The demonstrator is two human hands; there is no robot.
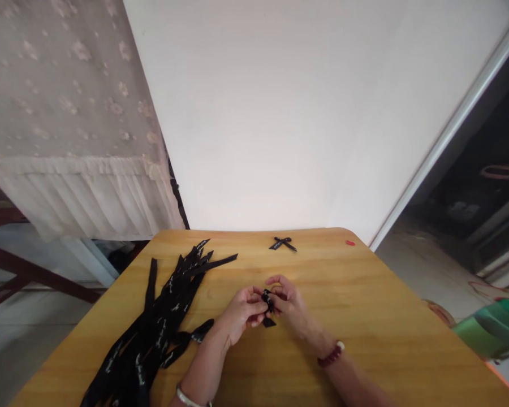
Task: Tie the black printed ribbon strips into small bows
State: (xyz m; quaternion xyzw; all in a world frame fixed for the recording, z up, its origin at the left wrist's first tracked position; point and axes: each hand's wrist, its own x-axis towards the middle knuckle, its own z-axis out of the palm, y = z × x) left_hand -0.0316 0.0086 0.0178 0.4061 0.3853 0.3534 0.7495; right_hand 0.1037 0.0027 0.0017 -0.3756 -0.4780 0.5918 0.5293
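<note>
Between both hands, above the middle of the wooden table, is a short black ribbon (pixel 268 322) with white lettering, partly hidden by the fingers and bunched where they meet. My left hand (pixel 245 311) pinches it from the left side. My right hand (pixel 287 299) grips it from the right, its forefinger raised and curved. A tied black ribbon bow (pixel 283 243) with white print lies near the table's far edge. Left of my left hand spreads a heap of loose black ribbons (pixel 165 322) with white lettering, one looped end close to my left forearm.
The wooden table (pixel 356 316) meets a white wall panel (pixel 280 113) at its far edge. A small red object (pixel 350 243) lies at the far right corner. On the floor to the right is a green container (pixel 492 328). A lace curtain (pixel 89 192) hangs at the left.
</note>
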